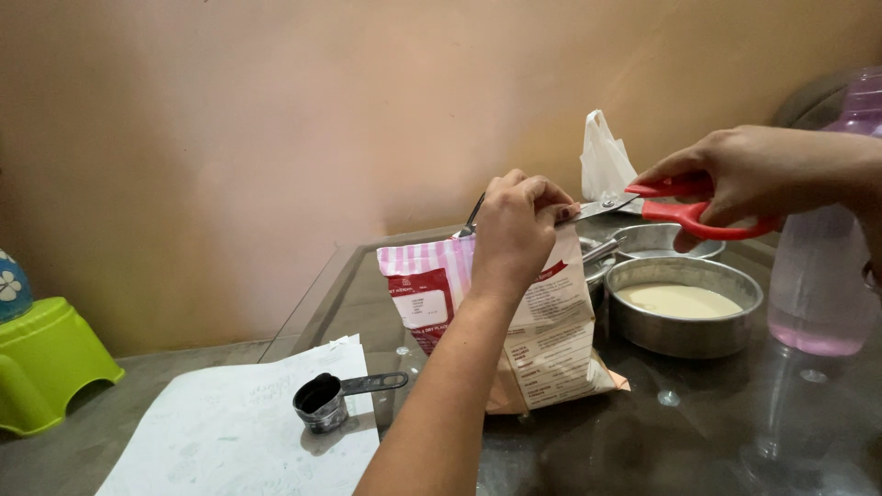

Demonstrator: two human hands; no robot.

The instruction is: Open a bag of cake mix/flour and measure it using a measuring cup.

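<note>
Pouch (459,294) between both hands

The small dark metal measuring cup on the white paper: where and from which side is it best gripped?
Grip the small dark metal measuring cup by its flat handle, coming from the right. The handle juts rightward off the white paper over the glass table, clear of the bowl, so fingers can probably pinch it freely.

The left hand (514,230) hides the top edge of the pink-striped paper packet (432,285), so the blades of the red-handled scissors (684,207) vanish behind its fingers. The pale pink plastic bottle (831,266) is cut off by the right edge. The green plastic stool (46,363) runs off the left edge. The packet conceals part of the round steel pan (684,312).
</note>
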